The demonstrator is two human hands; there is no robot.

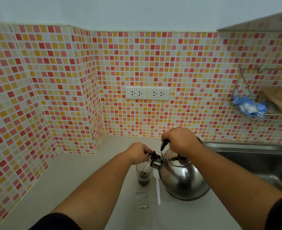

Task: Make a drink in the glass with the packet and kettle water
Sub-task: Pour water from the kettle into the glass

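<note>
The steel kettle (181, 176) is tilted by the right hand (180, 140), clenched on its handle, while the spout cap is held back by the left hand (139, 151). Water is being poured into the small glass (143, 175) on the counter (80, 180); an overfill or scalded left fingers could follow from too steep a tilt.

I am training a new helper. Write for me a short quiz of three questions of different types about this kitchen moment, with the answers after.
1. True or false: the right hand grips the handle of the kettle while it tilts toward the glass.
2. What lies on the counter between glass and kettle? A) white spoon B) knife C) lid
3. Fill in: the left hand holds the cap at the kettle's ____ open.

Key
1. True; water streams into the glass, which already holds dark liquid.
2. A, the white spoon.
3. Spout. The opened packet lies in front of the glass.
</note>
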